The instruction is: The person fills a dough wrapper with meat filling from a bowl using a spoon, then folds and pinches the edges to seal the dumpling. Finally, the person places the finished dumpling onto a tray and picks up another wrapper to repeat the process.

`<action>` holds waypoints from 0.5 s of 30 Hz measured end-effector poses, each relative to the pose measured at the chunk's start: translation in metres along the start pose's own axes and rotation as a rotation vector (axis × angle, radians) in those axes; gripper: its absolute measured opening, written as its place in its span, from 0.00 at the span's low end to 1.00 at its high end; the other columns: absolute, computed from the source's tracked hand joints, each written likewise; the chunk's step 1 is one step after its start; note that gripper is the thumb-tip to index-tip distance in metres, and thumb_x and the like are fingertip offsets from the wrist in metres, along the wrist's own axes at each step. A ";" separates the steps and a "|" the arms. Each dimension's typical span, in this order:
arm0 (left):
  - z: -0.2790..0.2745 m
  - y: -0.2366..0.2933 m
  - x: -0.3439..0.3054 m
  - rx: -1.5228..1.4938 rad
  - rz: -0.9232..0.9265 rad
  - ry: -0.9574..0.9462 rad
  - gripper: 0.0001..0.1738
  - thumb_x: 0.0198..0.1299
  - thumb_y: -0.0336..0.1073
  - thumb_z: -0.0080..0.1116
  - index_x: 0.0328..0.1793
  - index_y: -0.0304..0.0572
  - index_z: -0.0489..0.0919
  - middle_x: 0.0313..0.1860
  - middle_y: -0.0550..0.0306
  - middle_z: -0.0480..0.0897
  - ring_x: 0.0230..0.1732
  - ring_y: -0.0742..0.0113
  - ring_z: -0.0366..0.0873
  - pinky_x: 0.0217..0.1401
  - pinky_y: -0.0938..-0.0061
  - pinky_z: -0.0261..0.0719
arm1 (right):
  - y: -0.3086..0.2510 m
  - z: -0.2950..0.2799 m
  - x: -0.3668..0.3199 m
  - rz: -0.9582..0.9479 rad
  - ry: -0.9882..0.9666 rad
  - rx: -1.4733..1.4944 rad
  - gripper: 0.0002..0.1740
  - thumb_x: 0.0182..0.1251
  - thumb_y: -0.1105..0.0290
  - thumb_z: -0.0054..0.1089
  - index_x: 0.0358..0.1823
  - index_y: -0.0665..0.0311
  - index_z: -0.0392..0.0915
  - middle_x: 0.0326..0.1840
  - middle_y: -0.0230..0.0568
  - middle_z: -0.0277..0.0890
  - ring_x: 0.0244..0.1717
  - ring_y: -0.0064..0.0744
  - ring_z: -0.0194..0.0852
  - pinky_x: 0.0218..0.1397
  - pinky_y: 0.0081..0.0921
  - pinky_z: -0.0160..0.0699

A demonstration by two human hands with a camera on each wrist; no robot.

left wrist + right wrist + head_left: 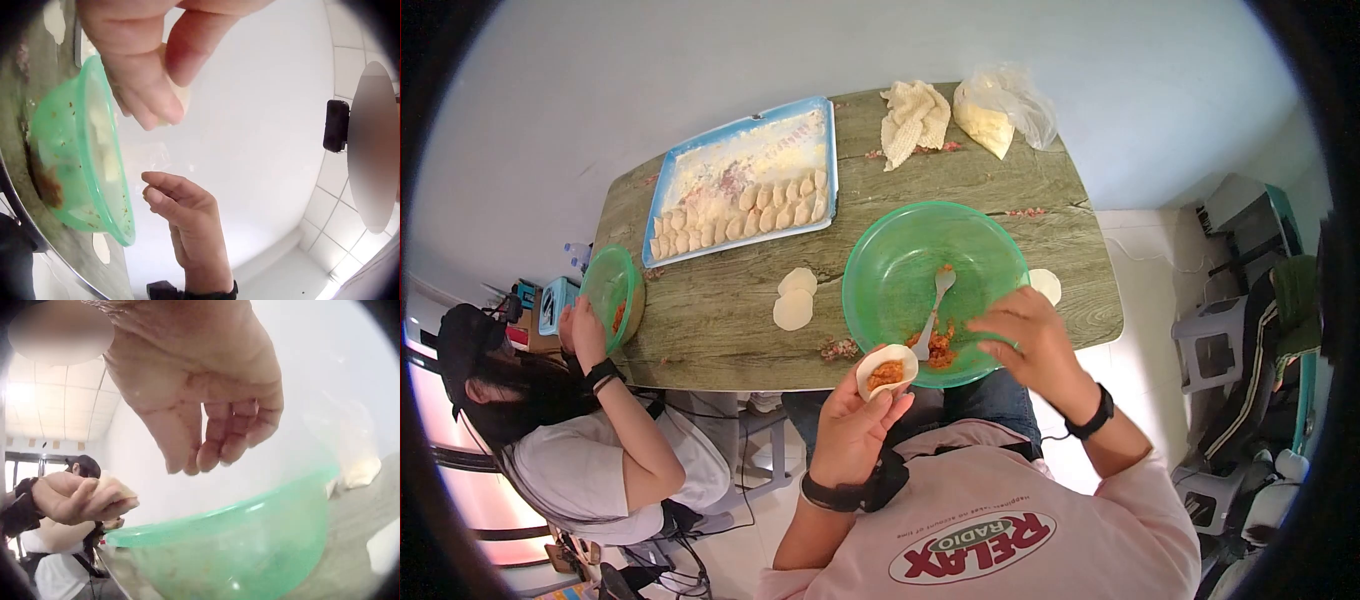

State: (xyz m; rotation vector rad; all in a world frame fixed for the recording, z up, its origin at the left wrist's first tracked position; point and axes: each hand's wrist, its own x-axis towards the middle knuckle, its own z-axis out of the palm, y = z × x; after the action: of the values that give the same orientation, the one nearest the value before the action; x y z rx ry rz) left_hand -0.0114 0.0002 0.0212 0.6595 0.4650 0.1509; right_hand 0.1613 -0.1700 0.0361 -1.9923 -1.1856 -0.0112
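Observation:
My left hand [853,433] cups a round dumpling wrapper [903,380] at the near edge of the table. A mound of orange-red filling [886,373] lies in the wrapper's middle. In the left wrist view, the thumb and fingers pinch its pale edge. My right hand [1028,335] hovers over the right rim of a large green bowl [878,250], fingers loosely bent and nothing in them. Inside the bowl a light-coloured spoon [941,290] leans with its end in the remaining filling [943,350].
A blue-edged tray [832,160] holds rows of folded dumplings [768,217]. Flat wrappers [793,310] lie left of the bowl, another wrapper [1046,287] right of it. Behind are a cloth [915,118] and a plastic bag [1000,110]. A second person [600,440] works at a smaller green bowl [612,275].

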 end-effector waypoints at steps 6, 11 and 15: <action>-0.004 0.002 -0.008 -0.038 0.038 -0.004 0.30 0.60 0.22 0.52 0.69 0.32 0.59 0.62 0.45 0.70 0.62 0.58 0.72 0.58 0.73 0.78 | 0.006 -0.003 0.053 -0.176 -0.342 -0.290 0.09 0.44 0.73 0.66 0.31 0.58 0.81 0.31 0.36 0.73 0.41 0.40 0.72 0.44 0.38 0.69; -0.012 0.005 -0.015 -0.021 0.058 0.009 0.29 0.62 0.24 0.52 0.69 0.34 0.60 0.60 0.49 0.72 0.58 0.63 0.74 0.59 0.72 0.77 | 0.022 0.045 0.076 -0.451 -0.560 -0.370 0.09 0.40 0.76 0.63 0.27 0.56 0.80 0.29 0.34 0.72 0.40 0.39 0.72 0.43 0.35 0.70; -0.019 0.009 -0.021 -0.044 0.084 0.018 0.28 0.62 0.24 0.51 0.68 0.33 0.61 0.59 0.48 0.73 0.58 0.62 0.75 0.58 0.72 0.77 | 0.029 0.070 0.080 -0.473 -0.679 -0.438 0.06 0.40 0.75 0.62 0.24 0.57 0.79 0.30 0.35 0.72 0.41 0.39 0.72 0.42 0.36 0.71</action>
State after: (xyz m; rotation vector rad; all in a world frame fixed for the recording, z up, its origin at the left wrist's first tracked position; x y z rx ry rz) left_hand -0.0389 0.0115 0.0211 0.6358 0.4501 0.2462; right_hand 0.2024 -0.0736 0.0011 -2.0941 -2.2350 0.1953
